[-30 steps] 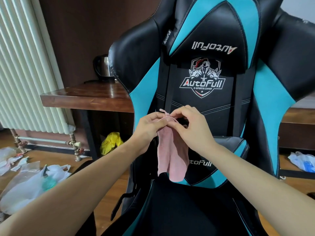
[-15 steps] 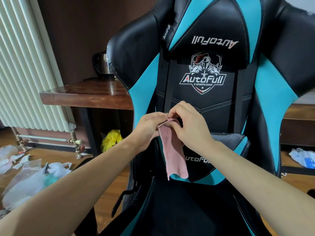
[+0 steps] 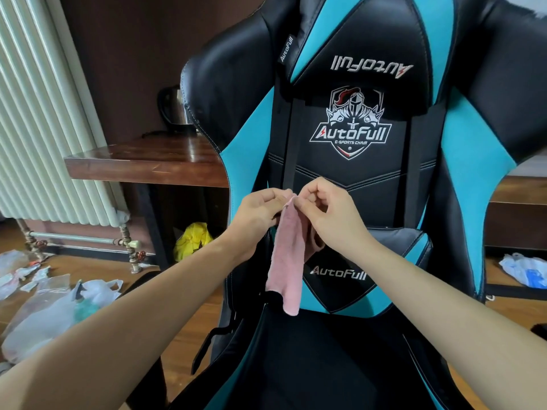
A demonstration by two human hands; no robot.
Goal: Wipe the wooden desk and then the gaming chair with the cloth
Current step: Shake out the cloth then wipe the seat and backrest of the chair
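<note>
— Cloth (image 3: 285, 261) first: where is it?
— Pink, hanging in front of the gaming chair (image 3: 355, 179) backrest, held up by its top edge. Its lower end dangles across the lumbar cushion (image 3: 384, 261), down to the back edge of the seat (image 3: 325, 356).
— And the fingers?
— Left hand (image 3: 260, 214): curled, thumb and forefinger pinching the cloth's top corner. Right hand (image 3: 331, 214): curled as well, fingertips nipping the same top edge just beside the left (the two hands almost touch). A fold of cloth bunches under the right palm.
— The wooden desk (image 3: 142, 161)?
— Behind the chair. Its left end and front edge show, the chair covers the middle, and another stretch shows at the right. A dark kettle (image 3: 173, 110) sits toward the desk's back edge, half hidden by the chair's side wing.
— Anything else around?
— White radiator (image 3: 38, 128) along the left wall, plastic bags (image 3: 44, 318) strewn on the wood floor below it, a yellow bag (image 3: 192, 241) under the desk, and one pale bag (image 3: 524, 270) on the floor at the right.
</note>
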